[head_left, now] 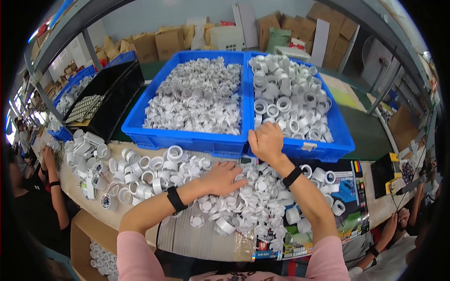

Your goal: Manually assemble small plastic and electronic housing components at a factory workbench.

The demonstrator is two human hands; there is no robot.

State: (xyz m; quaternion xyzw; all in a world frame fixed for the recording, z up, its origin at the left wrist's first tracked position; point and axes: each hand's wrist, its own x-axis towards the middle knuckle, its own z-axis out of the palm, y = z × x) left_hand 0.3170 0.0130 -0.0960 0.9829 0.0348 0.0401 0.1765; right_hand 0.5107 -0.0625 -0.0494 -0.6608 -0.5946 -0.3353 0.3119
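My left hand [221, 178] lies flat with its fingers stretched over a heap of small white plastic caps [253, 206] on the table. My right hand [267, 142] is closed over the front rim of the right-hand blue bin [323, 149], close to where it meets the left-hand blue bin [185, 140]. White plastic rings fill the right bin. Smaller white plastic pieces [194, 93] are piled in the left one. Loose white rings [150, 175] spread along the table to the left of my left hand, and a few more [323, 178] lie beyond my right forearm.
A black crate [108, 103] stands at the left, and an open cardboard box [84, 239] with white rings sits below the table edge. Printed sheets [349, 196] cover the table's right part. Other people work on both sides. Cartons [168, 43] line the back wall.
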